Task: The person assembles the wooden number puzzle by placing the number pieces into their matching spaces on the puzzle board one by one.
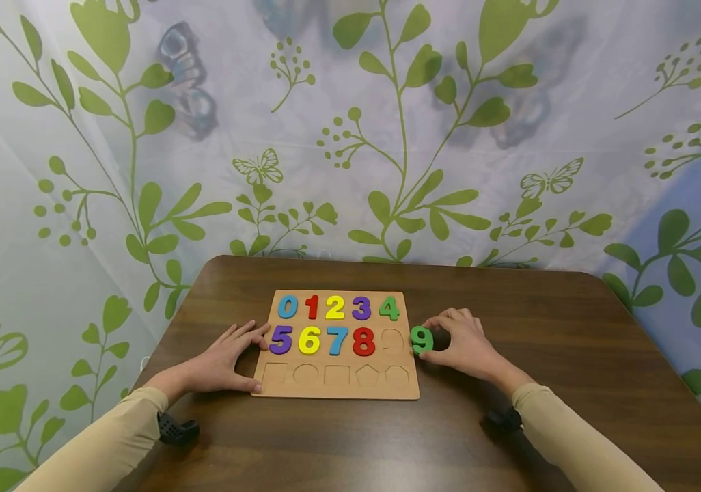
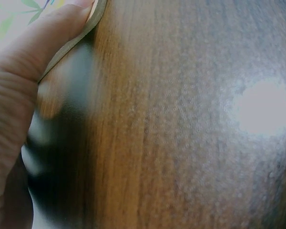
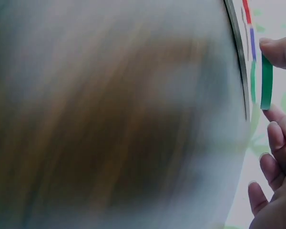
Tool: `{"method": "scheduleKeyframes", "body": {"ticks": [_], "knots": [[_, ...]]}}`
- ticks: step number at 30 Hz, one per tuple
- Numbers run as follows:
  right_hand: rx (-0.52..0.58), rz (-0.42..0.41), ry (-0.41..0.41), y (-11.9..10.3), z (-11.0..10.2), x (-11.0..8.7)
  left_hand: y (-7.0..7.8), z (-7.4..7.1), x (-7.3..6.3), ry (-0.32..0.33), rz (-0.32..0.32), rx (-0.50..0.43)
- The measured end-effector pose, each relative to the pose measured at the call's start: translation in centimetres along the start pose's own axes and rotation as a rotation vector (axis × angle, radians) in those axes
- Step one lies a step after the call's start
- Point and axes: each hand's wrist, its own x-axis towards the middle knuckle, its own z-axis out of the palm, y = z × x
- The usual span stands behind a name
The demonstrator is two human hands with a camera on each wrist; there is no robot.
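Note:
A wooden number puzzle board [image 1: 338, 391] lies on the table, with coloured digits 0 to 8 in two rows. My right hand [image 1: 462, 345] pinches a green number 9 [image 1: 429, 339] between thumb and fingers, just off the board's right edge. From the right wrist, this number 9 [image 3: 266, 83] shows edge-on, held above the board's level. At the board's left side rests my left hand [image 1: 227, 361], fingers spread, its thumb at the near corner and fingertips beside the purple 5 [image 1: 280, 339]. The left wrist view shows the thumb [image 2: 52, 36] over the board's edge.
A 9-shaped recess [image 1: 393, 340] sits right of the red 8 [image 1: 363, 341]. Along the board's near row run outlined shape recesses, among them a circle [image 1: 305, 374]. The brown wooden table [image 1: 350, 444] ends at a leaf-patterned curtain [image 1: 301, 198] behind.

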Motion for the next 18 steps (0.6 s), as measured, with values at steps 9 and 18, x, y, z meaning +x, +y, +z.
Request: {"method": "scheduleKeyframes", "body": {"ticks": [9, 18], "knots": [[-0.047, -0.033, -0.030, -2.8, 2.3, 2.0, 0.1, 0.0, -0.1, 0.011, 0.016, 0.000], [-0.066, -0.024, -0.045, -3.8, 2.7, 2.7, 0.0, 0.0, -0.1, 0.010, 0.013, 0.004]]}}
